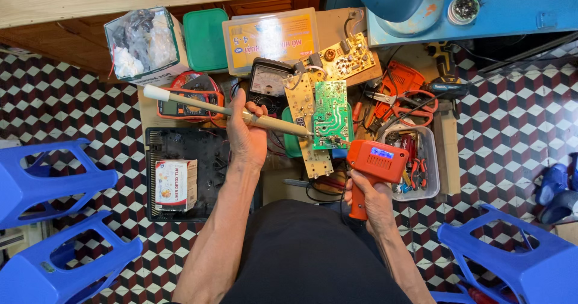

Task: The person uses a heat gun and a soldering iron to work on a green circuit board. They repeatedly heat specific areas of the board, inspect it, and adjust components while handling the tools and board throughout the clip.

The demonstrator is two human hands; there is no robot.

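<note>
My left hand (245, 134) grips a long cream-coloured tool with a white end (205, 106), its tip reaching toward a green circuit board (330, 112). My right hand (372, 200) is closed on the handle of an orange pistol-shaped soldering gun (376, 162), whose nose points at the lower edge of the same green board. A long yellowish circuit board (306, 120) lies just left of the green one, under the tool's tip.
An analog meter (268, 81), an orange multimeter (189, 102), a black tray with a small carton (176, 183), a clear bin of tools (415, 162), pliers (400, 96), a parts box (271, 36), a green lid (205, 39). Blue plastic stools (48, 226) (512, 256) flank me on the patterned floor.
</note>
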